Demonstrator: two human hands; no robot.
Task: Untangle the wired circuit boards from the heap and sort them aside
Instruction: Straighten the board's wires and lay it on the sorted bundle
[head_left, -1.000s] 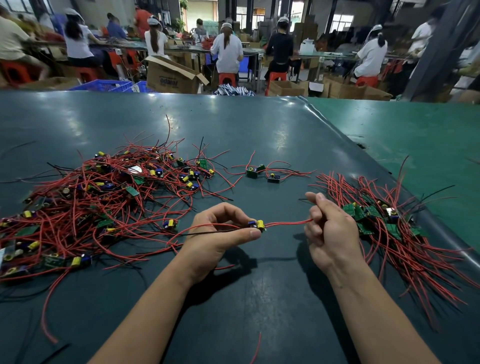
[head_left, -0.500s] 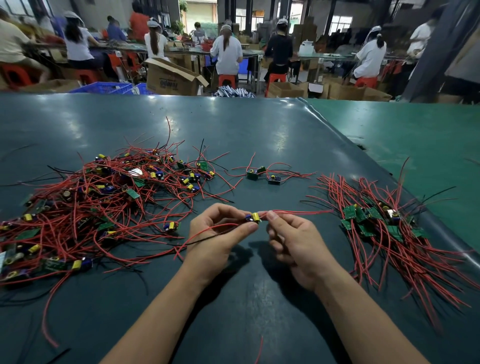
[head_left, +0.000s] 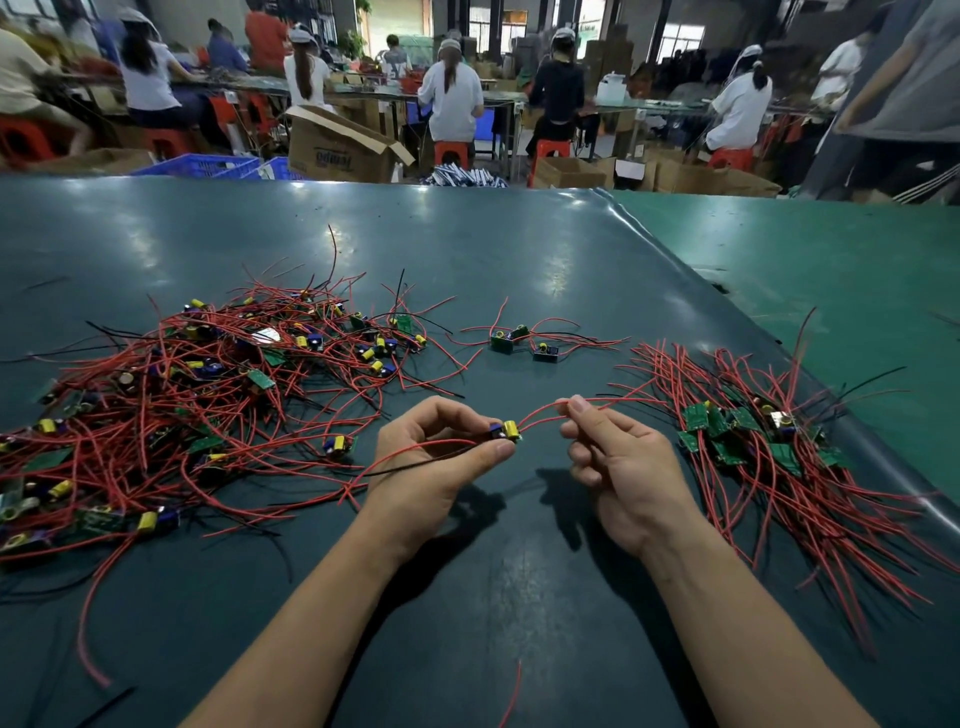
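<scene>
Left hand (head_left: 441, 457) pinches a circuit board (head_left: 506, 431); right hand (head_left: 618, 457) pinches its red wire (head_left: 540, 413).

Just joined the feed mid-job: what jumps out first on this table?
The big tangled heap of red-wired circuit boards sprawling across the table's left side, and a tidier sorted pile at the right. Between them, the left hand pinches one small board while the right hand holds its red wire near the end.

Single head view: looks forward-down over dark table (head_left: 519, 260), close above hands, workshop beyond.
</scene>
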